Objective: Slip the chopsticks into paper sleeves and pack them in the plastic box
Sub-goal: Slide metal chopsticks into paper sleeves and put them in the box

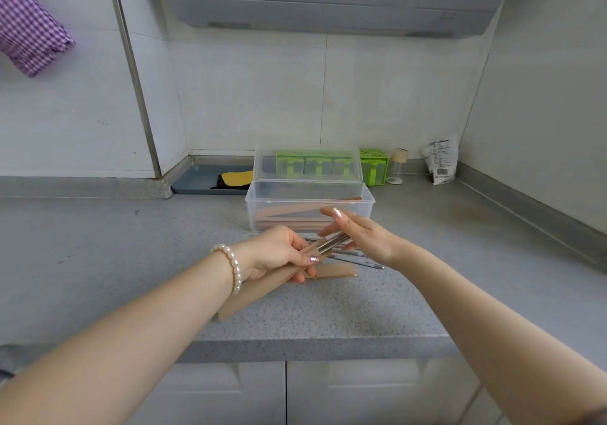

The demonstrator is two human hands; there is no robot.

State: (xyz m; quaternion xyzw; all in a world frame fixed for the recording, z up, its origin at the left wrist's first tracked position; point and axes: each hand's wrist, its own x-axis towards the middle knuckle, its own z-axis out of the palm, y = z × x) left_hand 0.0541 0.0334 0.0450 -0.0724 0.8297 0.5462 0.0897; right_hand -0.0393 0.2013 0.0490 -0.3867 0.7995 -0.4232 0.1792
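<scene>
My left hand (pixel 279 253) grips a brown paper sleeve (pixel 253 293) that slants down toward me above the counter. A pair of metal chopsticks (pixel 331 243) sticks out of the sleeve's upper end. My right hand (pixel 358 232) has its fingers spread, with the palm against the chopsticks' outer ends. Behind my hands stands the clear plastic box (pixel 253 207), its lid (pixel 307 163) tipped up at the back; several sleeved chopsticks (pixel 289 216) lie inside. More bare metal chopsticks (pixel 358 258) and a flat paper sleeve (pixel 335 273) lie on the counter under my hands.
A green seasoning rack (pixel 374 165), a small jar (pixel 397 166) and a white packet (pixel 441 158) stand at the back right by the wall. A grey tray (pixel 197 180) with a yellow sponge sits at the back left. The counter's front edge (pixel 295 347) runs below my forearms.
</scene>
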